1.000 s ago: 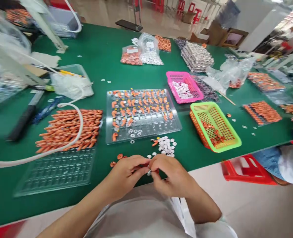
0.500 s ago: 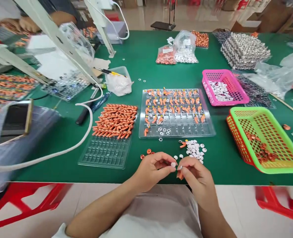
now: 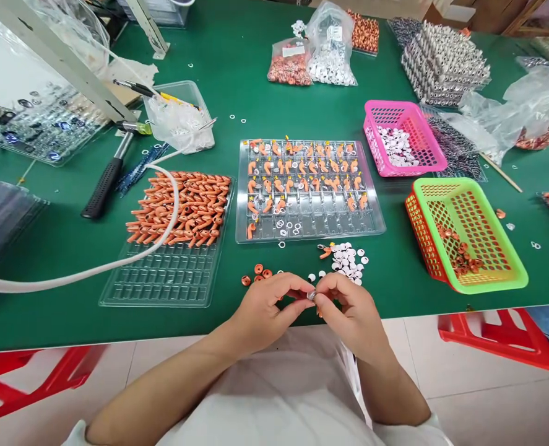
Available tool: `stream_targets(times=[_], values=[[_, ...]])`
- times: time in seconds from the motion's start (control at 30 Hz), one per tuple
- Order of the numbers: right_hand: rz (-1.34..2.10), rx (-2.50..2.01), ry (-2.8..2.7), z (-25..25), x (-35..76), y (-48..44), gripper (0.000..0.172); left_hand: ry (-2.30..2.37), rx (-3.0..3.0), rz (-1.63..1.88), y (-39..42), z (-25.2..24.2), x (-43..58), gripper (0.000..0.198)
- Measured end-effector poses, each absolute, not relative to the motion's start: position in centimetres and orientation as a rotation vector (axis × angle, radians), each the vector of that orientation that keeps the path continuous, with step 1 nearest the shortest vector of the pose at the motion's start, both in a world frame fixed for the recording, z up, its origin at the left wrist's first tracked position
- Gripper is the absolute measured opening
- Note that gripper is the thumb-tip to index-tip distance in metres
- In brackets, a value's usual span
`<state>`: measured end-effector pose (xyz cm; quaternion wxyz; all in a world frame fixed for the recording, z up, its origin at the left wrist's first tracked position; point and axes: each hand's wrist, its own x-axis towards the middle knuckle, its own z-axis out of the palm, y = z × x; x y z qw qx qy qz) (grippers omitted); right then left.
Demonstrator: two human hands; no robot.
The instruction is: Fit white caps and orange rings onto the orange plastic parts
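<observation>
Fingertips of my left hand point(image 3: 274, 306) and my right hand point(image 3: 353, 313) meet near the table's front edge, both closed. Between them is a small silvery part point(image 3: 311, 296); the left fingers pinch it. A bit of orange shows under my right fingers, which hold an orange piece mostly hidden by them. Just beyond my right hand lies a pile of white discs point(image 3: 347, 260) with an orange hooked piece point(image 3: 325, 251) beside it. Several orange caps point(image 3: 259, 269) are by my left hand. Behind stands a clear tray point(image 3: 320, 226) with rows of orange hooked pieces and loose white rings.
A tray of stacked orange pieces point(image 3: 185, 207) is at left, crossed by a white cable point(image 3: 93, 269), near a hammer point(image 3: 104, 183). At right are a pink basket point(image 3: 436, 162) and a green basket point(image 3: 492, 284). Filled bags point(image 3: 290, 65) and stacked trays point(image 3: 445, 65) stand farther back.
My two hands have come together, with fingertips now touching around the small part. The white disc seen in my left fingers is no longer visible. The camera view has shifted, tilting further down.
</observation>
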<state>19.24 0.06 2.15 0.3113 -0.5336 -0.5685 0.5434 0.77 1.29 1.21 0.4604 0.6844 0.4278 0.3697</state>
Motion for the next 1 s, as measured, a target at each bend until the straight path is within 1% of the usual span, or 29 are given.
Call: stream_targets(times=[0.17, 0.4, 0.57, 0.77, 1.0], values=[[1.419, -1.421, -1.527, 2.23, 19.22, 0.28, 0.011, 1.044, 1.783, 0.908, 1.43, 1.34, 0.61, 0.017], [1.399, -1.422, -1.551, 1.97, 19.2, 0.23, 0.011, 1.093, 1.819, 0.825, 1.53, 1.33, 0.52, 0.012], [1.316, -1.41, -1.651, 1.87, 19.24, 0.15, 0.012, 1.11, 1.814, 0.752, 1.67, 1.44, 0.42, 0.011], [1.159, -1.291, -1.786, 1.87, 19.3, 0.08, 0.015, 1.107, 1.755, 0.742, 1.64, 1.62, 0.39, 0.012], [1.196, -1.265, -1.831, 1.89, 19.36, 0.25, 0.015, 1.067, 1.811, 0.772, 1.53, 1.35, 0.3, 0.014]])
